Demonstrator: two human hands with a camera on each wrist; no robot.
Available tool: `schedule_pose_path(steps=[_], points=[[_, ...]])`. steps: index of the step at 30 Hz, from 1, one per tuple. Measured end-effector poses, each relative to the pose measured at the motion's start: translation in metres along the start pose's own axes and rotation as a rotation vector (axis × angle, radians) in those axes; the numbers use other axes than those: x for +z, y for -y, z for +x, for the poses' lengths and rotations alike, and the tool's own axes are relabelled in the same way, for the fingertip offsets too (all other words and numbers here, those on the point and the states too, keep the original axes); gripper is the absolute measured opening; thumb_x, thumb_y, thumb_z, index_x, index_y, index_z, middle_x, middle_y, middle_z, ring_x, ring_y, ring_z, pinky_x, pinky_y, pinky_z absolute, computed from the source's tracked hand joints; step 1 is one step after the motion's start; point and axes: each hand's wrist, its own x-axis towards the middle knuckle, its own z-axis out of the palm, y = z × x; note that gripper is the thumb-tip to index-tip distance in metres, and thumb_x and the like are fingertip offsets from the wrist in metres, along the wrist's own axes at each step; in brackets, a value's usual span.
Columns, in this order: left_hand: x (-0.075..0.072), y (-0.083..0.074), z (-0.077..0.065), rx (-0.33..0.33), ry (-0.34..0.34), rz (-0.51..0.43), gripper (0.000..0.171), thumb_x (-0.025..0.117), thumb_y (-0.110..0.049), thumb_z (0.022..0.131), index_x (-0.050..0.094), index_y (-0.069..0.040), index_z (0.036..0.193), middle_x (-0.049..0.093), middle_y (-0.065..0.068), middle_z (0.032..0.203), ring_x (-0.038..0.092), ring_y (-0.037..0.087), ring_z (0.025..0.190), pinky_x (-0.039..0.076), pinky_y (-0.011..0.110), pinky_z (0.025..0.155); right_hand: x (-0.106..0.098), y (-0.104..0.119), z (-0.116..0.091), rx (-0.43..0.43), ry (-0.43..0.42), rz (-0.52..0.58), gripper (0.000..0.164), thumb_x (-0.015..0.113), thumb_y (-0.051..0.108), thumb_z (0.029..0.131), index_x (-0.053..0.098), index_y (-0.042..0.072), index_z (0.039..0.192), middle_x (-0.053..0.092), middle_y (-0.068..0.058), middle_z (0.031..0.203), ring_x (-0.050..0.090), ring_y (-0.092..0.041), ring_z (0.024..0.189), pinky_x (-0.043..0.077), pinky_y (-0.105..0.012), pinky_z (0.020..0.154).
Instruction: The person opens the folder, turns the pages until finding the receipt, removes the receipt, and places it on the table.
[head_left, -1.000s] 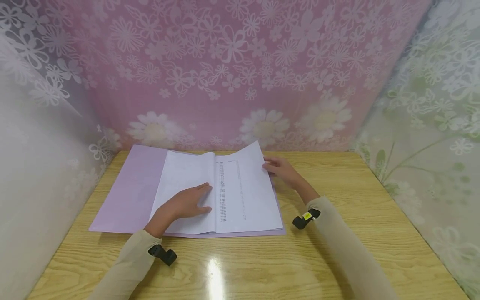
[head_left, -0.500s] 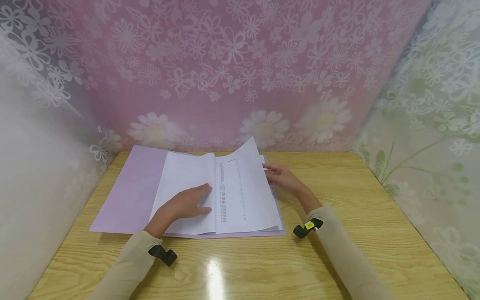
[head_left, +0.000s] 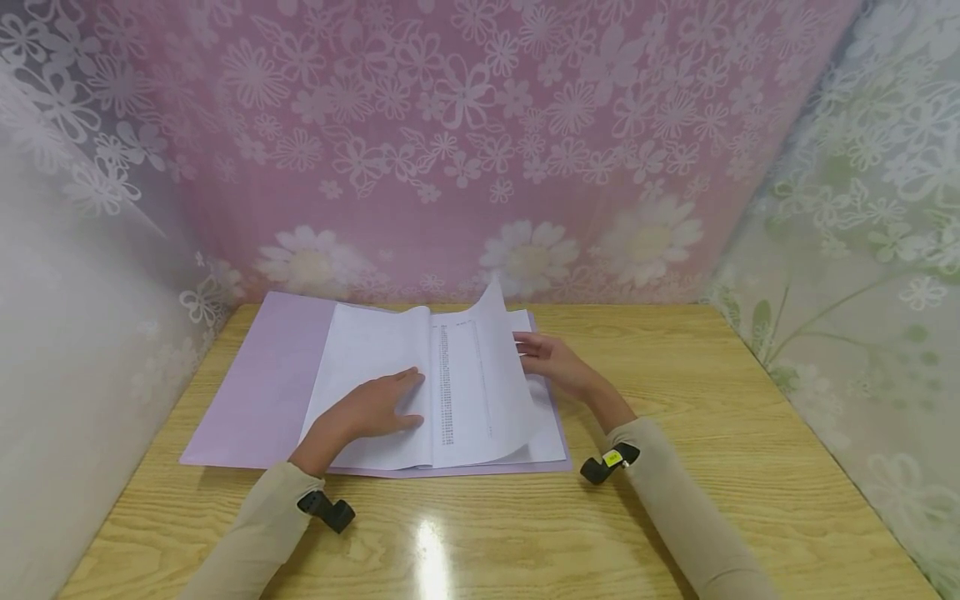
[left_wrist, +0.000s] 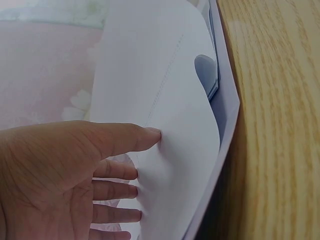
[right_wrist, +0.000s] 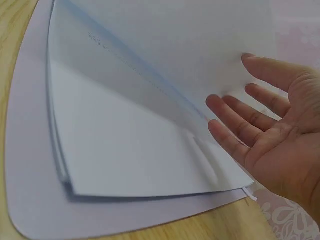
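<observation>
A light purple folder [head_left: 251, 392] lies spread out on the table, holding white printed sheets. My left hand [head_left: 367, 408] rests on the turned sheets [head_left: 367, 342] at the left, its fingertips near the fold. In the left wrist view, the thumb and straight fingers of my left hand [left_wrist: 60, 175] press the paper. A printed page [head_left: 502, 383] stands curled up on the right side, with my right hand [head_left: 558, 362] at its outer edge. The right wrist view has the right hand [right_wrist: 280, 130] with fingers extended, fingertips against the underside of the lifted page [right_wrist: 190, 40].
Beneath the lifted page lie more white sheets [right_wrist: 110, 140]. The wood-grain table [head_left: 675, 350] extends to the right and in front of the folder. A pink flowered backdrop [head_left: 450, 167] rises behind the table, with pale flowered sheets on both sides.
The right-hand page has curled further up and leftward, uncovering sheets below. My right hand has moved slightly left with it, while my left hand has stayed in place.
</observation>
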Motion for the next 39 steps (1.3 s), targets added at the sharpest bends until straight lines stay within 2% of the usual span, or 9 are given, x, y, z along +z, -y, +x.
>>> schedule_pose_path(steps=[6, 12, 17, 21, 27, 32, 39], points=[[0.001, 0.0, 0.0, -0.01, 0.003, -0.004, 0.076, 0.071, -0.035, 0.096, 0.039, -0.003, 0.156, 0.035, 0.017, 0.164, 0.038, 0.038, 0.15, 0.035, 0.052, 0.121, 0.007, -0.001, 0.002, -0.046, 0.043, 0.018, 0.072, 0.067, 0.003, 0.096, 0.032, -0.001, 0.158, 0.038, -0.028, 0.159, 0.049, -0.046, 0.139, 0.052, -0.03, 0.105], [0.0, -0.001, 0.0, -0.003, 0.006, -0.013, 0.075, 0.071, -0.034, 0.096, 0.039, -0.002, 0.156, 0.035, 0.018, 0.164, 0.037, 0.039, 0.15, 0.035, 0.053, 0.121, 0.013, 0.002, 0.002, -0.027, 0.067, 0.019, 0.08, 0.071, 0.009, 0.095, 0.027, 0.011, 0.162, 0.033, -0.021, 0.164, 0.044, -0.044, 0.144, 0.046, -0.043, 0.114], [-0.001, -0.002, -0.001, -0.004, 0.013, -0.014, 0.075, 0.07, -0.035, 0.096, 0.039, -0.003, 0.156, 0.033, 0.017, 0.165, 0.037, 0.038, 0.15, 0.035, 0.052, 0.121, 0.016, 0.005, 0.005, -0.026, 0.089, -0.034, 0.082, 0.072, 0.011, 0.096, 0.027, 0.023, 0.163, 0.033, -0.015, 0.166, 0.044, -0.039, 0.146, 0.044, -0.048, 0.115], [-0.001, -0.002, -0.001, 0.001, 0.016, -0.011, 0.075, 0.071, -0.035, 0.096, 0.039, -0.003, 0.156, 0.034, 0.017, 0.164, 0.038, 0.039, 0.15, 0.036, 0.053, 0.12, 0.021, 0.009, 0.01, -0.028, 0.103, -0.084, 0.085, 0.075, 0.015, 0.094, 0.026, 0.027, 0.163, 0.033, -0.012, 0.166, 0.046, -0.038, 0.145, 0.047, -0.049, 0.112], [-0.002, -0.001, 0.0, 0.006, 0.01, -0.004, 0.074, 0.071, -0.036, 0.096, 0.041, -0.003, 0.155, 0.035, 0.018, 0.164, 0.039, 0.039, 0.149, 0.037, 0.053, 0.12, 0.028, 0.017, 0.017, -0.054, 0.101, -0.193, 0.09, 0.079, 0.024, 0.091, 0.026, 0.03, 0.163, 0.032, -0.01, 0.167, 0.046, -0.037, 0.145, 0.046, -0.051, 0.114], [-0.002, 0.0, 0.001, 0.008, 0.009, -0.006, 0.074, 0.071, -0.036, 0.096, 0.042, -0.003, 0.155, 0.036, 0.018, 0.163, 0.04, 0.039, 0.148, 0.037, 0.054, 0.119, 0.035, 0.023, 0.021, -0.064, 0.104, -0.27, 0.09, 0.081, 0.029, 0.089, 0.027, 0.034, 0.162, 0.029, -0.002, 0.168, 0.044, -0.033, 0.147, 0.044, -0.053, 0.115], [0.0, 0.002, 0.003, 0.015, 0.006, -0.013, 0.073, 0.072, -0.035, 0.095, 0.043, -0.002, 0.154, 0.038, 0.02, 0.162, 0.042, 0.039, 0.147, 0.039, 0.054, 0.118, 0.045, 0.032, 0.026, -0.073, 0.103, -0.341, 0.089, 0.08, 0.029, 0.089, 0.028, 0.034, 0.162, 0.026, 0.003, 0.169, 0.04, -0.031, 0.149, 0.041, -0.053, 0.117]])
